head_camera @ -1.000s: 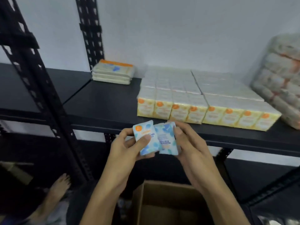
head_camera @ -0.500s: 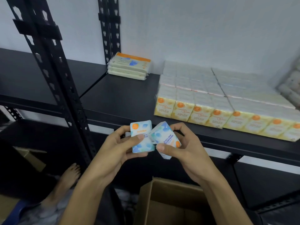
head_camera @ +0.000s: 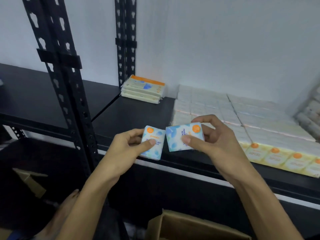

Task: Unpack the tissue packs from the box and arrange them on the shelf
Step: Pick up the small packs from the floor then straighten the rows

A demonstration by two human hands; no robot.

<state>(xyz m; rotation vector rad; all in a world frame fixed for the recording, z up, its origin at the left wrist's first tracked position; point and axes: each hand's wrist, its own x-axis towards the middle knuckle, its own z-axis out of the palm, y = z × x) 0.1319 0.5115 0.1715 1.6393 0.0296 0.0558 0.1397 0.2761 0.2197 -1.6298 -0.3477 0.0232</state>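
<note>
Blue-and-white tissue packs, one in each of your hands, are hovering just above the near edge of the black shelf (head_camera: 131, 116). Your left hand (head_camera: 128, 146) is gripping the left pack (head_camera: 153, 142), thumb pressing across its printed face, fingers curling behind it. Your right hand (head_camera: 213, 141) is pinching the right pack (head_camera: 183, 136), thumb on the front, fingers wrapping over its top edge; this pack is tilting slightly. The two packs are sitting just beside each other, inner edges nearly touching.

To the right on the shelf, a large block of yellow packs (head_camera: 259, 122) is standing in tight rows, orange dots facing you. At the far left of the same shelf, a short stack of flat packs (head_camera: 143, 90) is lying against the wall. Below your arms, the cardboard box (head_camera: 187, 226) is sitting open on the floor.
</note>
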